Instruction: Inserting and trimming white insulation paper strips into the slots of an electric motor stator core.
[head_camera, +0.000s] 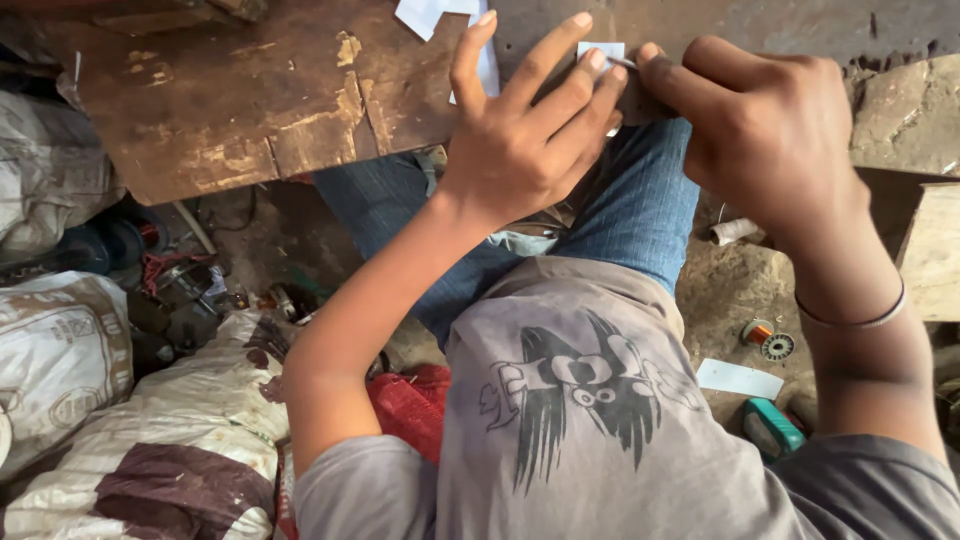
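Right hand hides most of its thin tool; white paper pc cut by top edge.

The board under my hands is dark reddish brown, with pale tan patches where the surface has flaked. The small paper slip at its near edge is white. My jeans are blue with fine lighter stripes. My shirt is grey with a black cartoon print. A red mesh bag and a teal tool lie lower down.
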